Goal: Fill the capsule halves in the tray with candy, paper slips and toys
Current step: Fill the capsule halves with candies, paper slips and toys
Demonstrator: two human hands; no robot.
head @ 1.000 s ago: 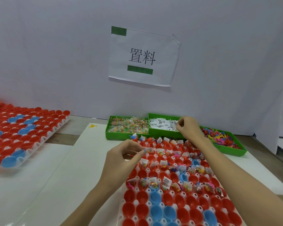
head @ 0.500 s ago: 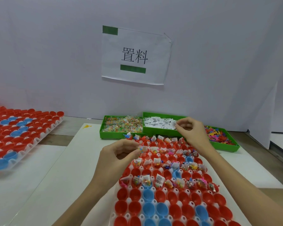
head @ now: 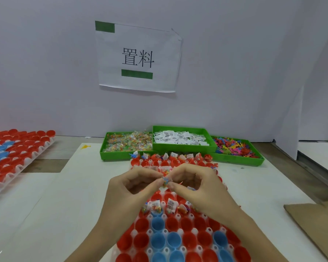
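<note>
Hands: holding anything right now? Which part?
Both. The left hand and right hand pinch small candy packets between thumb and fingertips, meeting above the capsule tray. Which edge each grips, or whether a paper slip is included, cannot be told.

A pale grey wall (head: 45, 72) rose behind the white tabletop (head: 64, 205), bearing a taped paper sign (head: 138, 57) with green strips, while brown cardboard (head: 314, 220) lay rightward.

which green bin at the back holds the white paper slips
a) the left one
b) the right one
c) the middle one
c: the middle bin is piled with white paper slips, while the left bin holds wrapped candy and the right bin holds colourful toys.
</note>
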